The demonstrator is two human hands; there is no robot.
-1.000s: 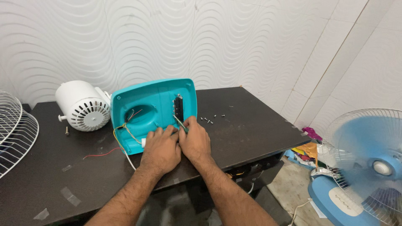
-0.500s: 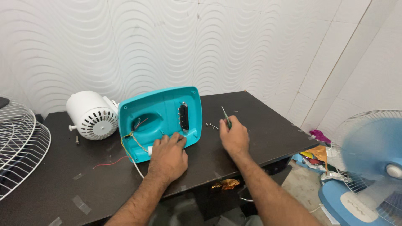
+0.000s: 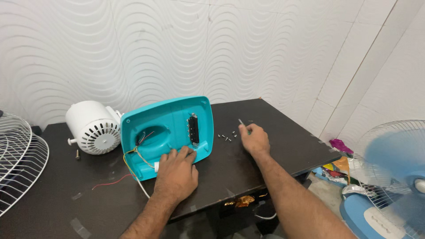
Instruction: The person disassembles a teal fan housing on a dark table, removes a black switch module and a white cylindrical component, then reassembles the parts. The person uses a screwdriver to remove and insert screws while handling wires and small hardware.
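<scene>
Both hands have parted: right hand [image 3: 253,139] now grips a screwdriver [image 3: 243,125] beside screws [image 3: 226,136], left hand [image 3: 177,170] flat on the teal base [image 3: 166,132].

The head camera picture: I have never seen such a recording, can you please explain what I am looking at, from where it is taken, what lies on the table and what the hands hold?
The picture comes from a camera worn on a person's head, looking down at their own two bare arms and a dark table.

The left hand rests flat on the near edge of a turquoise plastic fan base, which lies open side up with coloured wires coming out of it. The right hand holds a thin screwdriver in its fingers beside a few small screws scattered on the table.

Behind the base, to the left, lies a white fan motor. At the far left edge is a white wire fan guard. On the floor to the right stands a blue fan; its blades look blurred, so it seems to be running.
</scene>
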